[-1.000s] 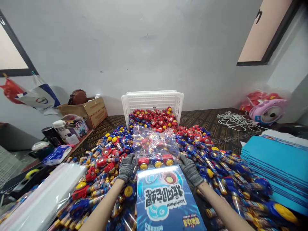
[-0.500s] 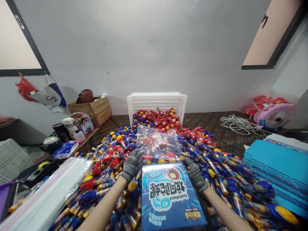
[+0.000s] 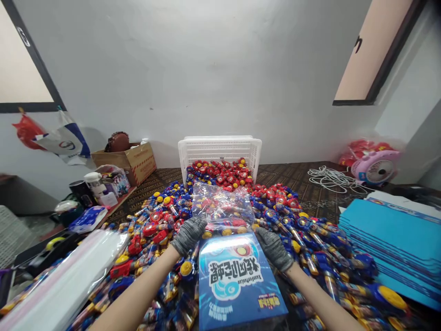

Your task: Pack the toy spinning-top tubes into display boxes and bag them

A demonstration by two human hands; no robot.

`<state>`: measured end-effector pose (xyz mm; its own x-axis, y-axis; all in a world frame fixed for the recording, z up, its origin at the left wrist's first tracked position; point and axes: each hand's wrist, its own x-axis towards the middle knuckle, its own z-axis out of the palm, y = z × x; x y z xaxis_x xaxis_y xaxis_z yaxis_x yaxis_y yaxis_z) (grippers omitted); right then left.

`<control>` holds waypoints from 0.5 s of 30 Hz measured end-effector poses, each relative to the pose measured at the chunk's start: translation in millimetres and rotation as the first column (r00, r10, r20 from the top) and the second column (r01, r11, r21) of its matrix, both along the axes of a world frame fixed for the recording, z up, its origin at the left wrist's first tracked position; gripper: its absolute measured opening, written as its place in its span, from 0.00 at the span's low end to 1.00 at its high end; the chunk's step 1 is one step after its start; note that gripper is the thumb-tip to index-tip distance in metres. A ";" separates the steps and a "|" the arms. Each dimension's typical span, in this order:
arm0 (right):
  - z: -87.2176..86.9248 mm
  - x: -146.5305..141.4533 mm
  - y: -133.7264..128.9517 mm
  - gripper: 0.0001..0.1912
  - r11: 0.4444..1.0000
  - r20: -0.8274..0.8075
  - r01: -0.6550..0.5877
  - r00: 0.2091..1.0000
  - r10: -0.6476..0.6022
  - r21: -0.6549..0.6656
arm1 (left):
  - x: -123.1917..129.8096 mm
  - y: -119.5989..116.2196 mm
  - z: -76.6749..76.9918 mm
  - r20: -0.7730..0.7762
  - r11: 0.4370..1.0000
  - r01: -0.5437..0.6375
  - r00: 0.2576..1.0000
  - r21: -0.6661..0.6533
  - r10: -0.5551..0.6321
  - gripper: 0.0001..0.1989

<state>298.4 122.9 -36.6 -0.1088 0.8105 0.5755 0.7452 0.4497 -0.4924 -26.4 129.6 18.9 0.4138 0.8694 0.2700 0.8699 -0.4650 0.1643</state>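
A blue printed box point(image 3: 237, 280) lies in front of me, its lettering upside down to me. Red and yellow toy parts show at its far end. Beyond that end spreads a crinkled clear plastic bag point(image 3: 222, 202); how far it wraps the box is hard to see. My left hand point(image 3: 189, 234), in a grey glove, is closed at the bag's left edge by the box's far left corner. At the far right corner, my gloved right hand point(image 3: 274, 248) is closed on the bag's other edge. Its fingertips are partly hidden.
Red and blue toys point(image 3: 161, 230) with clear tubes are heaped all around. A white basket point(image 3: 220, 145) tipped on its side holds more. Flat plastic bags point(image 3: 69, 280) lie left, a stack of blue cardboard point(image 3: 389, 239) right. A pink fan point(image 3: 375, 168) and white cord point(image 3: 332, 178) sit farther back.
The view has shifted slightly, so everything sits a little farther left. Both hands remain at the box's far corners, with the bag edges still beside them.
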 end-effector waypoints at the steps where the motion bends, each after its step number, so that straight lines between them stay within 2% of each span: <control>1: -1.3 -1.2 -0.4 0.18 1.000 0.000 0.016 1.000 -0.016 0.007 | -3.8 -3.0 -4.7 -0.006 0.999 -0.040 0.999 0.009 0.040 0.15; 5: -7.2 -5.2 -5.8 0.21 0.996 -0.020 0.080 0.997 -0.079 0.030 | -13.3 -13.0 -24.0 -0.007 0.985 -0.172 0.985 0.033 0.172 0.13; 8: -9.1 -6.9 -15.5 0.21 0.996 -0.040 0.074 0.997 -0.072 0.049 | -16.5 -25.7 -38.7 0.010 0.976 -0.216 0.976 0.038 0.216 0.14; 11: -8.9 -6.4 -29.9 0.20 0.996 -0.062 0.054 0.997 -0.049 0.075 | -20.3 -47.1 -56.1 0.039 0.977 -0.212 0.977 0.033 0.211 0.14; 15: -17.8 3.2 -58.3 0.20 0.994 -0.107 0.066 0.993 -0.056 0.086 | -27.2 -82.3 -84.6 0.223 0.991 -0.130 0.966 -0.010 0.129 0.14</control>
